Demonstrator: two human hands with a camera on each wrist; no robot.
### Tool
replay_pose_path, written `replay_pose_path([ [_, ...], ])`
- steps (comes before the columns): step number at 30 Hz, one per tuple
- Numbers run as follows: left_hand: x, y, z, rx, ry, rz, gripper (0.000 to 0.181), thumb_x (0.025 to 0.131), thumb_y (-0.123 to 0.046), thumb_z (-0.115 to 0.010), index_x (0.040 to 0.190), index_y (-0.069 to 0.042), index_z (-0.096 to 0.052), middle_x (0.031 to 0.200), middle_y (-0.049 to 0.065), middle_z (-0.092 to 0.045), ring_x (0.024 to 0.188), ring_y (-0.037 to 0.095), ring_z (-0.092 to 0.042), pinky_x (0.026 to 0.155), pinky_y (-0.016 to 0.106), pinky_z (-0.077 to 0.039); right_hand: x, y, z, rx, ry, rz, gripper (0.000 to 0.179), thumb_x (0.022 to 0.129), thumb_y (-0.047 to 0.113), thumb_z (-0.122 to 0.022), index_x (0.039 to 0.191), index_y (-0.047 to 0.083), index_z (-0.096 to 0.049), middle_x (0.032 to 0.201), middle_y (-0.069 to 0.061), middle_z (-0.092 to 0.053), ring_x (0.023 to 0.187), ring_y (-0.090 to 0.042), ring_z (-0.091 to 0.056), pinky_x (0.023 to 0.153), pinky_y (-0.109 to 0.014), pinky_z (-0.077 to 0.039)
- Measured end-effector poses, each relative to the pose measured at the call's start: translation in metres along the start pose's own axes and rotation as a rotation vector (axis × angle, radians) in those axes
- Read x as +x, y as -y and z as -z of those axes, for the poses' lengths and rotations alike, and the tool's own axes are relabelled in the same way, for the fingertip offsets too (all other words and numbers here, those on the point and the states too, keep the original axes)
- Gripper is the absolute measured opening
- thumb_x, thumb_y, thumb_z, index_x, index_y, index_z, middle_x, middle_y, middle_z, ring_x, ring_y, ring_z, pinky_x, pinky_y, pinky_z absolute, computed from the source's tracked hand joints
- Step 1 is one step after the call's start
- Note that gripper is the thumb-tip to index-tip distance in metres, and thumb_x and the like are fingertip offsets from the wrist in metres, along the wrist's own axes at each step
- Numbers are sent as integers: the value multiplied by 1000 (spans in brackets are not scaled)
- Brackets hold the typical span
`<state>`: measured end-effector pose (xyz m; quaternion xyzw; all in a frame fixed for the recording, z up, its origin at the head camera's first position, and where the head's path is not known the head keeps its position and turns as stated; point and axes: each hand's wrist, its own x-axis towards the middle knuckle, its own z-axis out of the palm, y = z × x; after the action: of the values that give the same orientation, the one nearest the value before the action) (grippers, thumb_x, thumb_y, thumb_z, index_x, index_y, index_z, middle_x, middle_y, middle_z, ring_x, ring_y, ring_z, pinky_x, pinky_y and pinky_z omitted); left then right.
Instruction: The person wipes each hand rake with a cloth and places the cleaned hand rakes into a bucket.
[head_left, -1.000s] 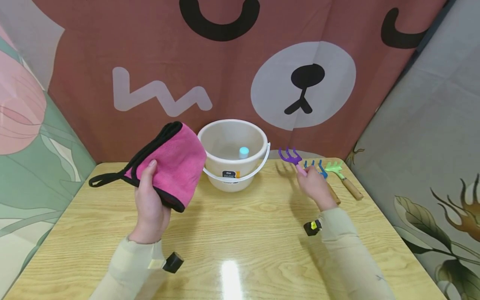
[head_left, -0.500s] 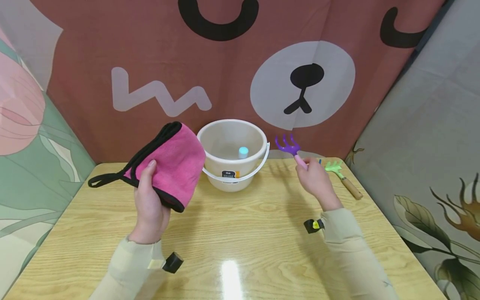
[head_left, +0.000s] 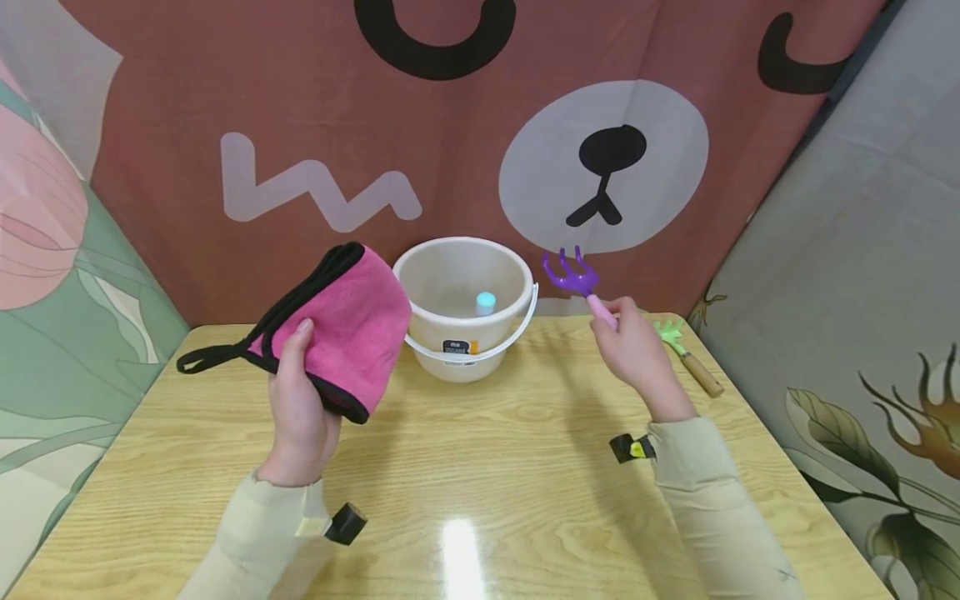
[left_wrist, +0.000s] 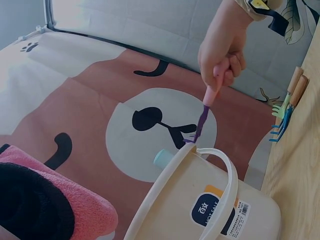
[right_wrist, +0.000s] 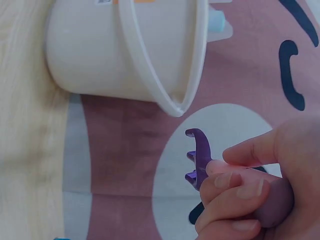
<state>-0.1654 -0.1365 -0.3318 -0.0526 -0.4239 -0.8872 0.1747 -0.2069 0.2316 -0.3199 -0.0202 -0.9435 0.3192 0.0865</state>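
Note:
My left hand (head_left: 300, 425) grips a folded pink cloth (head_left: 360, 325) with black edging and a black loop, held above the table left of the bucket. The fingers behind the cloth are hidden. In my right hand (head_left: 633, 354) is a small hand rake (head_left: 573, 277) with purple tines and a pink handle (right_wrist: 245, 176); fingers curl round the handle, tines pointing up. The rake is raised to the right of the cream bucket (head_left: 459, 333), apart from its rim. Inside the bucket stands something with a light blue top (head_left: 486, 302).
A green rake (head_left: 686, 354) with a wooden handle lies at the table's right back corner. Beside it, in the left wrist view, lies a blue rake (left_wrist: 286, 117). The bucket's white handle (head_left: 525, 321) hangs down its front. A printed curtain (head_left: 315, 100) rises behind the table (head_left: 480, 450).
My right hand has lifted the purple rake higher, its tines rising beside the bucket's rim. The blue rake has gone out of sight behind that hand in the head view. My left hand stays put.

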Motion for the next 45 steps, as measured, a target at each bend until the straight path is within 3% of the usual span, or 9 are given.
replay_pose_path([
  [6,0,0,0,-2,-2,3,29,106,-27,-54,130,-12,-47,132,7,-50,119,25,-53,100,34,-45,-6,12,5,8,-9,0,50,105,34,-46,139,-3,-44,101,-18,-60,77,-29,-57,65,-40,-45],
  [22,0,-1,-1,-3,0,-3,29,105,-26,-56,130,-12,-48,132,8,-51,118,25,-53,99,33,-46,-24,45,13,29,-52,94,41,105,30,-51,134,2,-49,94,-13,-62,67,-26,-54,58,-39,-45],
  [33,0,-2,-1,-3,-13,-5,29,105,-26,-56,130,-12,-48,132,8,-51,118,25,-53,99,33,-46,-38,65,10,59,-29,156,37,103,25,-54,133,2,-49,85,-12,-58,59,-25,-51,51,-37,-43],
  [45,-1,-2,-1,8,-14,-7,30,105,-26,-56,130,-12,-48,133,8,-51,119,25,-53,99,33,-46,-49,77,2,58,-43,215,39,105,34,-56,130,5,-53,80,-8,-57,58,-23,-50,53,-38,-41],
])
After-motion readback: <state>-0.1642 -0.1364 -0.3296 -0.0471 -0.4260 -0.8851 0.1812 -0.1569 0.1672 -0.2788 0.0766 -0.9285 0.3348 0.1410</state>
